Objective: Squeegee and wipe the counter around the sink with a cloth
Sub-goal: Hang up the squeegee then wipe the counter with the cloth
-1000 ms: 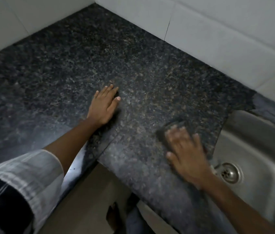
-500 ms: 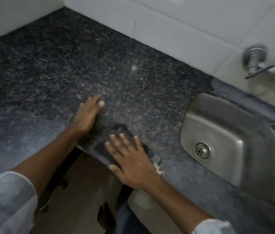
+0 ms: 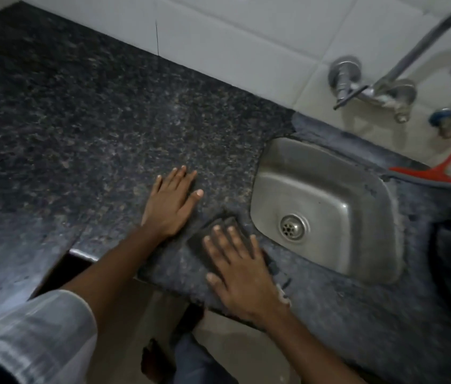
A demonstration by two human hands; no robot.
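Cloth point(image 3: 220, 231), dark and folded flat, lay on the bench point(image 3: 85, 128) at about 8 o'clock from the sink point(image 3: 327, 206), just beside its rim. The right hand point(image 3: 242, 268) pressed down on it, palm flat and fingers spread, gripping nothing; only the pad's far end showed past the fingertips. The left hand point(image 3: 170, 202) rested open and flat on the stone at 10 o'clock from the cloth, near it, holding nothing and seemingly serving as a brace.

To do this step well, I judged the palm should keep even pressure so the whole pad stays in contact, and strokes should follow the sink rim, overlapping, pushing water toward the basin instead of off the front edge. The narrow strip at 6 o'clock of the sink likely needed a slower pass.

A red squeegee point(image 3: 426, 173) leaned at the sink's 2 o'clock corner, below the tap point(image 3: 379, 87), untouched.

Compared with half a second earlier, the cloth and right hand had moved rightward from the bench's front edge toward the sink, and the left hand had flattened out farther from that edge.
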